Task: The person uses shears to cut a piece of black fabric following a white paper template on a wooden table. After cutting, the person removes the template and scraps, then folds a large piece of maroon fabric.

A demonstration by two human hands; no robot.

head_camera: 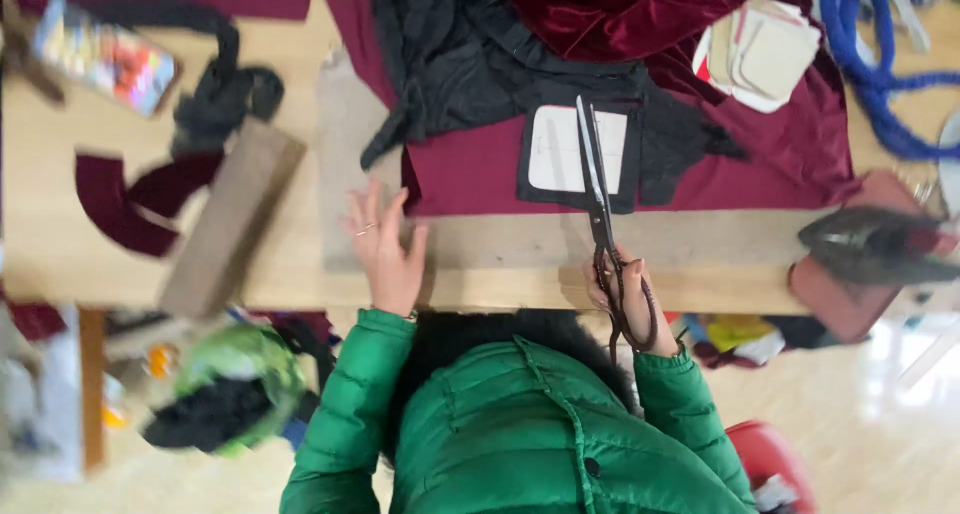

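Wooden table [500, 259] is seen from above, strewn with fabric. Long scissors [600, 199], blades nearly closed, are gripped by the right hand [625, 294], tips over a white pattern piece [560, 149] on black cloth [660, 144]; cutting appears barely begun. The left hand [385, 249] is spread flat, empty, beside maroon fabric [470, 174].

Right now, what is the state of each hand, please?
Left hand: open, fingers spread, flat on the table, holding nothing.
Right hand: closed on the scissors handles.
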